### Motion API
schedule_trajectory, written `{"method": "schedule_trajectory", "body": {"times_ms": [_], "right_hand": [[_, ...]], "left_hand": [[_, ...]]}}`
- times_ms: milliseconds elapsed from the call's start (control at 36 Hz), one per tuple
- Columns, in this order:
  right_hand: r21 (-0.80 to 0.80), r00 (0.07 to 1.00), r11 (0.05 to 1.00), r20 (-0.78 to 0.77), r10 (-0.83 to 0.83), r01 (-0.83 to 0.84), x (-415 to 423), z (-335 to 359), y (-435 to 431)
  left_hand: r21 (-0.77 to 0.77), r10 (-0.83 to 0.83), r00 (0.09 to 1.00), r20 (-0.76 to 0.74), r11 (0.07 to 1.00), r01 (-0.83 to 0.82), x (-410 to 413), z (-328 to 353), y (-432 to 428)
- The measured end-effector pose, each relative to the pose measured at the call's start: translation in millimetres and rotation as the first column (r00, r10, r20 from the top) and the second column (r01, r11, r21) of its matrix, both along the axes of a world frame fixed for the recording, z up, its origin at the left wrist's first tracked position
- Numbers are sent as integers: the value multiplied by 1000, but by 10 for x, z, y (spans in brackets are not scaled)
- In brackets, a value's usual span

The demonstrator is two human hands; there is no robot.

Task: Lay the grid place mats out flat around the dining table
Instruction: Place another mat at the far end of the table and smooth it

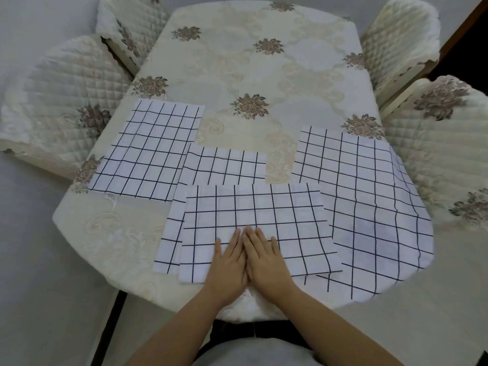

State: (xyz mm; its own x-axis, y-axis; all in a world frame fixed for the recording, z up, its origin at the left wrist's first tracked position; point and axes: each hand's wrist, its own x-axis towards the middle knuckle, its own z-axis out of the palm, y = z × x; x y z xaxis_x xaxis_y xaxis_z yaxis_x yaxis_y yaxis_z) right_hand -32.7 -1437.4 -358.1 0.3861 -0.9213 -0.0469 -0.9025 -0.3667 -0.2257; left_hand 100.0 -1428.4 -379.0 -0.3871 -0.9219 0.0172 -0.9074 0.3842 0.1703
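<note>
Several white place mats with a black grid lie on the dining table [264,62]. The near mat [290,220] rests at the front edge on top of another mat [169,247] that shows at its left. A smaller mat [224,165] lies just behind them. One mat [148,149] lies flat at the left side. A large mat [369,207] at the right hangs over the table's edge. My left hand [229,262] and my right hand [266,257] lie flat side by side on the near mat, palms down, fingers straight and touching at the tips.
The table wears a cream cloth with brown flower motifs. Quilted cream chairs stand around it: two at the left [66,101] [124,27] and two at the right [398,38] [449,143]. The far half of the table holds no mats.
</note>
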Motion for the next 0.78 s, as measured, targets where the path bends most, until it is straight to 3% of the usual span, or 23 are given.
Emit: {"method": "schedule_trajectory", "body": {"times_ms": [139,333,611,694,778], "right_hand": [[6,1000,1000,6,-12,11,-343,-146,27],[23,987,987,-25,-156,156,-791,-151,-4],[24,956,963,-128,-265,270,-1261,-87,68],[-47,974,981,-121,-193,189,-1092,-6,64],[-103,988,990,-135,80,-95,-792,95,75]], "left_hand": [[87,71,997,10,994,-72,54,14,6],[181,216,975,49,958,-221,382,128,2],[149,255,964,74,953,-263,834,147,138],[157,291,953,79,941,-301,766,219,119],[165,345,936,69,921,-351,646,300,68]]}}
